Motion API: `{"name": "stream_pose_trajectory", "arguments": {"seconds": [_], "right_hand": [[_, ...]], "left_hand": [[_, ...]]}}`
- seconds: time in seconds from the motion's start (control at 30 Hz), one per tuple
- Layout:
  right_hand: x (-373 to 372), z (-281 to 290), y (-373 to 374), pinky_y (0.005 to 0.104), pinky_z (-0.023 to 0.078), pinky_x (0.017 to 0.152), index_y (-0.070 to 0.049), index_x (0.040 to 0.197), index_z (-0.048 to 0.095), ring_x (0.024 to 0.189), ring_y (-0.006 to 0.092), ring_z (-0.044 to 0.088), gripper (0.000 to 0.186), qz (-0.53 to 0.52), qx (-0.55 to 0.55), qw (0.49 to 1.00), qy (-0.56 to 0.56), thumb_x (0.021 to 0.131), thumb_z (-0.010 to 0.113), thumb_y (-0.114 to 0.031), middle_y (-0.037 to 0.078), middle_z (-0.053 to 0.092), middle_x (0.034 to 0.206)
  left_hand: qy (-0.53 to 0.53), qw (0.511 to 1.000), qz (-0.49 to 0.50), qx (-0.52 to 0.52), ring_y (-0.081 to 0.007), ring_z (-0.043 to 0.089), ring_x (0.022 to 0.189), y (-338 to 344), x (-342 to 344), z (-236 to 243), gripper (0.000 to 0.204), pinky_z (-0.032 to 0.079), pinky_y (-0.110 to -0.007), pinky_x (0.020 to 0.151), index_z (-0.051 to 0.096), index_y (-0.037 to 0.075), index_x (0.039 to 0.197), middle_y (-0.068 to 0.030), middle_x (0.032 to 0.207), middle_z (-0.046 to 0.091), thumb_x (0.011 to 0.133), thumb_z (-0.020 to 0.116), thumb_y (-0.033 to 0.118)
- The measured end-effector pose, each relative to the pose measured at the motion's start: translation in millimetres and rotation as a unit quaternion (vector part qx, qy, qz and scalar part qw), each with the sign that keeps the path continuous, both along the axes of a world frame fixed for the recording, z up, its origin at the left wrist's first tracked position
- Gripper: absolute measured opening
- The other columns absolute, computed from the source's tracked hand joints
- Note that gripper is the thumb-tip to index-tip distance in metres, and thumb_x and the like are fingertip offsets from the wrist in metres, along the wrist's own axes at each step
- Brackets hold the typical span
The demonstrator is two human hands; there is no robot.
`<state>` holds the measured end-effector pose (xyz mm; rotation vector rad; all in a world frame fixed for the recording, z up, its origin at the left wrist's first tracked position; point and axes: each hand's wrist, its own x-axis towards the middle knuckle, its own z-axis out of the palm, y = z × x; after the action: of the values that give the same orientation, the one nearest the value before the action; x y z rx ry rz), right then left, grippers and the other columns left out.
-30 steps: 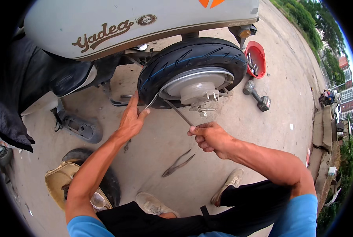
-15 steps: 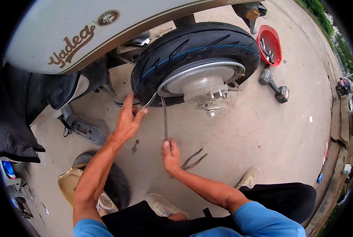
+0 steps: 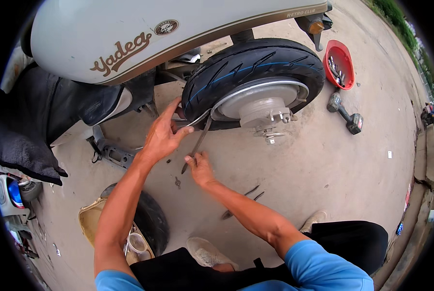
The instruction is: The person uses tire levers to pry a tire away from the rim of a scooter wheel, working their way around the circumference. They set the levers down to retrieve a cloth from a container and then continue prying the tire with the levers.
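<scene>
A black tyre [image 3: 255,60] with a blue line round its tread sits on a silver wheel hub [image 3: 260,104] under a white scooter body [image 3: 105,34]. My left hand [image 3: 163,136] is at the tyre's left side, its fingers reaching the sidewall. Its thumb presses on a curved metal tyre lever [image 3: 200,118] hooked at the rim; the lever's other end is mostly hidden by the hand. With thumb and fingers, my right hand [image 3: 202,169] grips a second, straight tyre lever [image 3: 203,136], wedged between tyre and rim. That lever slants down to the left, its pointed end past my thumb.
Right of the wheel lie a red bowl-shaped container [image 3: 339,63] of metal parts and a cordless power tool [image 3: 345,114]. Pliers [image 3: 243,201] and a small metal part [image 3: 178,182] rest on the ground. A loose tyre [image 3: 151,220] and a beige bin [image 3: 91,220] stand by my left arm.
The straight lever has swung from nearly upright to a leftward slant, with my right hand moving up and left along with it. My left hand keeps to the tyre's side. The view has shifted slightly.
</scene>
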<state>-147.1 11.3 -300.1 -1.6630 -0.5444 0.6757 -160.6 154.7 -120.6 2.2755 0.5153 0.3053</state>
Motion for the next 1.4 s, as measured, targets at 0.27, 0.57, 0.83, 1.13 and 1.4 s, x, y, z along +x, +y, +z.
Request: {"name": "stream_pose_trajectory", "arguments": {"seconds": [0.27, 0.57, 0.83, 1.13, 1.4], "right_hand": [[18, 35, -18, 0.036, 0.061, 0.071, 0.0, 0.119, 0.061, 0.078, 0.0218, 0.071, 0.031, 0.032, 0.004, 0.926, 0.376, 0.099, 0.065, -0.023, 0.01, 0.065, 0.083], [20, 53, -11, 0.0375, 0.057, 0.085, 0.009, 0.145, 0.032, 0.102, 0.0305, 0.064, 0.087, 0.094, -0.038, 0.939, 0.327, 0.086, 0.076, -0.038, 0.021, 0.056, 0.112], [25, 82, 27, 0.0436, 0.058, 0.08, 0.01, 0.141, 0.032, 0.089, 0.035, 0.064, 0.086, 0.022, -0.167, 0.906, 0.388, 0.089, 0.068, -0.05, 0.024, 0.053, 0.108], [23, 83, 25, 0.0469, 0.057, 0.084, 0.008, 0.145, 0.028, 0.089, 0.0391, 0.066, 0.084, 0.01, -0.183, 0.903, 0.388, 0.092, 0.055, -0.052, 0.026, 0.054, 0.11], [26, 64, 26, 0.0425, 0.059, 0.077, 0.009, 0.134, 0.043, 0.084, 0.0339, 0.067, 0.068, 0.017, -0.212, 0.911, 0.352, 0.096, 0.052, -0.046, 0.022, 0.058, 0.103]], "left_hand": [[0.073, 0.971, 0.0, -0.226, -0.018, 0.062, 0.085, -23, 1, -39, 0.084, 0.054, -0.034, 0.076, 0.021, -0.002, 0.152, -0.0142, 0.108, 0.059, 0.091, 0.076, 0.014], [0.127, 0.951, -0.056, -0.277, -0.0283, 0.056, 0.127, -1, -1, -17, 0.059, 0.045, -0.041, 0.106, 0.04, -0.003, 0.142, -0.0195, 0.132, 0.058, 0.091, 0.066, 0.014], [0.09, 0.954, -0.078, -0.277, -0.0318, 0.044, 0.142, -16, 0, 0, 0.072, 0.036, -0.044, 0.115, 0.031, -0.002, 0.154, -0.0218, 0.15, 0.047, 0.095, 0.063, 0.024], [-0.047, 0.999, -0.006, 0.011, -0.0382, 0.054, 0.131, -6, 38, 31, 0.105, 0.043, -0.044, 0.111, 0.031, -0.002, 0.153, -0.0295, 0.14, 0.053, 0.074, 0.084, 0.043], [-0.048, 0.996, -0.053, -0.044, -0.0358, 0.065, 0.108, 13, 53, 26, 0.084, 0.048, -0.043, 0.096, 0.044, 0.001, 0.139, -0.0248, 0.118, 0.065, 0.071, 0.083, 0.03]]}}
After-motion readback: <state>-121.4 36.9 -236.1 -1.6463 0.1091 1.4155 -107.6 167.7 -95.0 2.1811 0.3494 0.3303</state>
